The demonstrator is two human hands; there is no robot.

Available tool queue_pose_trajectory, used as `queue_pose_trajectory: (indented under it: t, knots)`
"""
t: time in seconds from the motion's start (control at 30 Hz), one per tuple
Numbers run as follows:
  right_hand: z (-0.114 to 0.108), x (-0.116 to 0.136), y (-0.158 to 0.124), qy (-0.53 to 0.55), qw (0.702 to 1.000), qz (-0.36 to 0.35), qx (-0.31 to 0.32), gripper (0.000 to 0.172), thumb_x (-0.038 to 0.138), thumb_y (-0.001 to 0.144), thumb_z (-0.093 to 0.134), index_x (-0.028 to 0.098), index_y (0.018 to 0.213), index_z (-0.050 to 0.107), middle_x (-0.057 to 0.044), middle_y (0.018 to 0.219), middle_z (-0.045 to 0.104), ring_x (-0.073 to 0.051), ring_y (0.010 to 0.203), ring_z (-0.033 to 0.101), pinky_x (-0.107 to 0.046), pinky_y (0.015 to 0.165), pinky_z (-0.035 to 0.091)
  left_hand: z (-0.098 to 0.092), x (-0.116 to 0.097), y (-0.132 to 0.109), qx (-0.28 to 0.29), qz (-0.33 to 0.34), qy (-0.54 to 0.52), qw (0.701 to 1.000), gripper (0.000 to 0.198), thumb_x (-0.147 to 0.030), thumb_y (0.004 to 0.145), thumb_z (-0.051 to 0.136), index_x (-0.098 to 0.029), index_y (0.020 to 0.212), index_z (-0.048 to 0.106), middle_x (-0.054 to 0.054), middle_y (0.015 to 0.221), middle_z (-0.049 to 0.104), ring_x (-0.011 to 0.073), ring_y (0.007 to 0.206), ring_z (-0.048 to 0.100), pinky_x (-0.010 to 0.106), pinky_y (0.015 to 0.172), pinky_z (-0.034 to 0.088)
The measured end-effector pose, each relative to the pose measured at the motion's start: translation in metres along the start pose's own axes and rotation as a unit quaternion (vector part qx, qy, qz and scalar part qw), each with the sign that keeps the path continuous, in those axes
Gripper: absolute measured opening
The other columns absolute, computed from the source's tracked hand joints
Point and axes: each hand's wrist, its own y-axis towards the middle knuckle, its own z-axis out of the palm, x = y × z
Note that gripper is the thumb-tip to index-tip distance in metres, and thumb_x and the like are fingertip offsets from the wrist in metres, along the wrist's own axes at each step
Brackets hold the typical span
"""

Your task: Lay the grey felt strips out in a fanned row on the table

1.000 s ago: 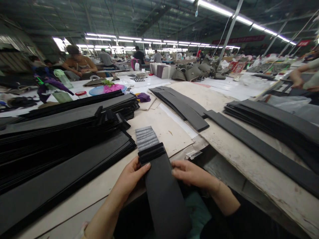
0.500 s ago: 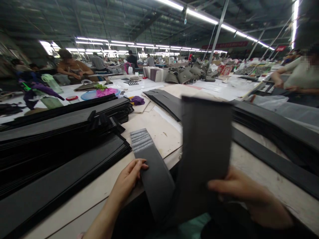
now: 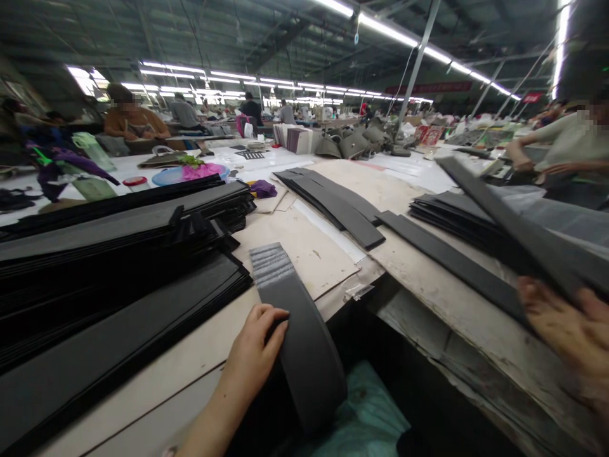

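My left hand (image 3: 259, 339) grips the edge of a curved dark grey strip (image 3: 307, 355), probably leatherette or board, near the table's front edge. Its far end, a ribbed grey section (image 3: 271, 264), rests on the table. My right hand (image 3: 566, 324) is at the lower right, blurred by motion. It holds a second long dark strip (image 3: 518, 222), which slants up and away over a stack of similar strips (image 3: 457, 216). A loose strip (image 3: 451, 266) lies flat on the table just beyond my right hand, apart from it.
Long stacks of black strips (image 3: 118, 254) fill the left, and another stack (image 3: 328, 203) lies ahead on a cream work table (image 3: 419, 285). A co-worker (image 3: 571, 146) stands at right. A teal cloth (image 3: 356, 412) lies below the table edge. Grey bags (image 3: 354, 145) stand beyond.
My right hand has swung far to the right, carrying its strip from upright to a low slant over the right stack. My left hand and its strip have barely moved.
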Motion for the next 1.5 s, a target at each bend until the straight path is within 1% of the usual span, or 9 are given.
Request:
queue_pose_trajectory:
  t: [0.07, 0.13, 0.27, 0.4, 0.47, 0.53, 0.77, 1.13, 1.5]
  knots:
    - [0.047, -0.013, 0.002, -0.019, 0.995, 0.081, 0.052, 0.047, 0.038, 0.090, 0.022, 0.024, 0.090, 0.067, -0.011, 0.129, 0.047, -0.007, 0.089, 0.062, -0.023, 0.067, 0.042, 0.000, -0.001, -0.002, 0.011, 0.010, 0.009, 1.000, 0.019, -0.032, 0.082, 0.046, -0.023, 0.092, 0.060, 0.006, 0.095, 0.053, 0.0195, 0.091, 0.053, 0.034, 0.083, 0.043]
    - [0.097, -0.029, -0.013, -0.005, 0.990, 0.091, 0.109, 0.031, 0.036, 0.087, 0.037, 0.028, 0.098, 0.065, -0.008, 0.120, 0.057, -0.012, 0.092, 0.062, -0.025, 0.072, 0.048, 0.001, -0.004, -0.005, 0.023, 0.023, 0.008, 0.999, 0.018, -0.031, 0.082, 0.046, -0.023, 0.091, 0.059, 0.006, 0.093, 0.052, 0.0194, 0.091, 0.053, 0.034, 0.083, 0.043]
    - [0.181, -0.052, -0.063, -0.142, 0.951, -0.050, 0.269, 0.025, 0.034, 0.080, 0.054, 0.024, 0.102, 0.062, -0.009, 0.106, 0.063, -0.020, 0.095, 0.060, -0.037, 0.082, 0.051, 0.004, -0.011, -0.012, 0.040, 0.022, 0.005, 0.999, 0.016, -0.028, 0.082, 0.045, -0.023, 0.089, 0.059, 0.006, 0.093, 0.052, 0.0190, 0.091, 0.052, 0.033, 0.082, 0.044]
    - [0.240, -0.063, -0.087, -0.268, 0.821, -0.285, 0.415, 0.023, 0.023, 0.083, 0.048, 0.023, 0.102, 0.061, -0.006, 0.104, 0.060, -0.018, 0.103, 0.053, -0.037, 0.094, 0.042, 0.006, -0.014, -0.017, 0.042, 0.012, 0.005, 0.999, 0.016, -0.025, 0.081, 0.046, -0.023, 0.090, 0.059, 0.005, 0.094, 0.052, 0.0185, 0.091, 0.052, 0.031, 0.083, 0.043]
    - [0.262, -0.071, -0.089, -0.269, 0.781, -0.335, 0.453, 0.026, 0.018, 0.085, 0.043, 0.021, 0.107, 0.057, -0.006, 0.104, 0.059, -0.016, 0.102, 0.052, -0.033, 0.093, 0.042, 0.004, -0.014, -0.017, 0.045, 0.011, 0.004, 0.999, 0.017, -0.024, 0.081, 0.047, -0.023, 0.091, 0.060, 0.005, 0.094, 0.053, 0.0183, 0.092, 0.052, 0.031, 0.084, 0.043]
    - [0.280, -0.080, -0.089, -0.263, 0.774, -0.337, 0.467, 0.028, 0.016, 0.086, 0.040, 0.019, 0.110, 0.055, -0.006, 0.103, 0.059, -0.014, 0.100, 0.053, -0.031, 0.091, 0.044, 0.001, -0.013, -0.016, 0.049, 0.012, 0.003, 0.999, 0.019, -0.023, 0.081, 0.046, -0.023, 0.095, 0.060, 0.005, 0.095, 0.054, 0.0184, 0.093, 0.052, 0.031, 0.084, 0.043]
    - [0.298, -0.097, -0.082, -0.239, 0.805, -0.283, 0.463, 0.027, 0.024, 0.090, 0.037, 0.019, 0.109, 0.056, -0.005, 0.103, 0.061, -0.013, 0.099, 0.055, -0.030, 0.090, 0.045, 0.003, -0.010, -0.003, -0.005, 0.061, 0.047, 0.997, 0.032, -0.023, 0.082, 0.045, -0.023, 0.113, 0.055, 0.007, 0.102, 0.058, 0.0212, 0.099, 0.049, 0.037, 0.090, 0.039]
    - [0.298, -0.107, -0.079, -0.275, 0.725, -0.423, 0.469, 0.032, 0.017, 0.089, 0.038, 0.016, 0.115, 0.055, -0.010, 0.098, 0.058, -0.016, 0.093, 0.054, -0.031, 0.083, 0.048, 0.015, 0.004, 0.004, -0.024, 0.018, -0.060, 0.998, 0.026, -0.024, 0.078, 0.052, -0.021, 0.102, 0.060, 0.005, 0.099, 0.058, 0.0195, 0.098, 0.051, 0.037, 0.091, 0.039]
    - [0.305, -0.106, -0.072, -0.240, 0.758, -0.391, 0.462, 0.011, 0.020, 0.085, 0.050, 0.017, 0.082, 0.060, -0.003, 0.080, 0.058, -0.014, 0.080, 0.055, -0.027, 0.074, 0.047, 0.013, 0.008, 0.004, -0.025, -0.031, -0.135, 0.990, 0.026, -0.026, 0.074, 0.056, -0.022, 0.099, 0.062, 0.004, 0.099, 0.055, 0.0188, 0.100, 0.050, 0.035, 0.093, 0.039]
